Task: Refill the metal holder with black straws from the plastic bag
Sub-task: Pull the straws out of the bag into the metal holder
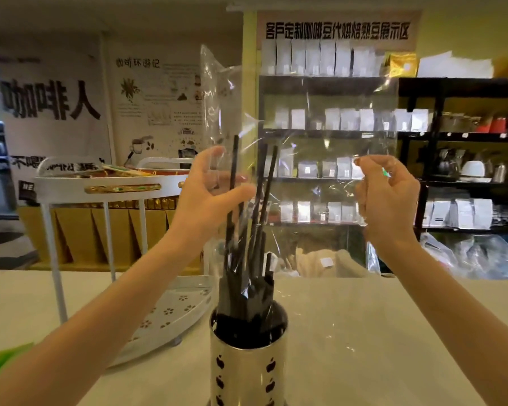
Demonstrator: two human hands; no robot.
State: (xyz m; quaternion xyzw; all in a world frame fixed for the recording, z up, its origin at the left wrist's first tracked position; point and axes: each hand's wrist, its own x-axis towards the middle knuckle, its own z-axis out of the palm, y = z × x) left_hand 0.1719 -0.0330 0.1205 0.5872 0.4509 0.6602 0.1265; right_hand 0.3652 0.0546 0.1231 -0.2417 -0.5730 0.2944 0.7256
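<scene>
A round metal holder (248,373) with dark cut-out holes stands on the pale counter at the bottom centre. Black straws (248,276) fill it and stick up out of its mouth. A clear plastic bag (320,118) is held upside down above the holder, its open end hanging around the straws. My left hand (210,194) grips the bag's left side, with a few straws running past its fingers. My right hand (389,194) pinches the bag's right edge. Several straws are still partly inside the bag.
A white two-tier rack (100,183) with a gold handle and flower-patterned base stands on the counter (364,332) to the left of the holder. Behind the counter are shelves (329,133) of white pouches and dark shelving (467,136) with kettles and cups. A green item (0,358) lies at the left edge.
</scene>
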